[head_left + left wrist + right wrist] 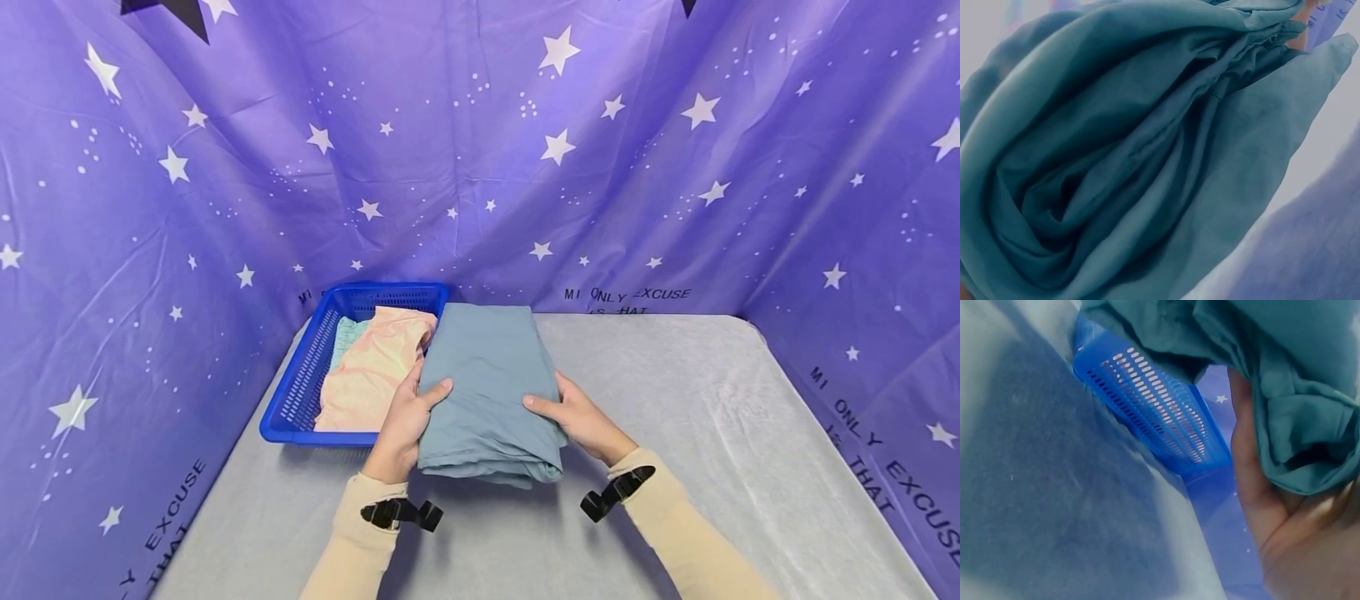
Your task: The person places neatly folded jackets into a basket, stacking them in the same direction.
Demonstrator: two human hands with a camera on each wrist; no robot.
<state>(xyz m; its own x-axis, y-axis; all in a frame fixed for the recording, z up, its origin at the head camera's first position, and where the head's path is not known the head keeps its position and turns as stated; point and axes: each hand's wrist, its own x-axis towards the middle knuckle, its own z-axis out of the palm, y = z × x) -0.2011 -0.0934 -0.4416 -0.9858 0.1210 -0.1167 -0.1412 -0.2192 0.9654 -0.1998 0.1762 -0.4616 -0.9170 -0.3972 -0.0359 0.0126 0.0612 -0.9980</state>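
Note:
Between both hands is a folded blue-grey cloth bundle [487,375], a flat rectangle in the head view. My left hand [405,421] grips its left edge, thumb on top and fingers underneath out of sight. On the opposite edge my right hand [585,417] holds it the same way. Loose layered folds of the cloth [1147,156] fill the left wrist view. The right wrist view has the right hand [1272,512] around a rolled edge of the cloth [1310,437], above the table.
A blue perforated basket [281,417] stands left of the bundle, with a peach garment [375,367] and a mint-green one [348,333] inside. The table [660,375] has a pale grey cover. Purple star-printed curtains [465,125] surround it at the back and sides.

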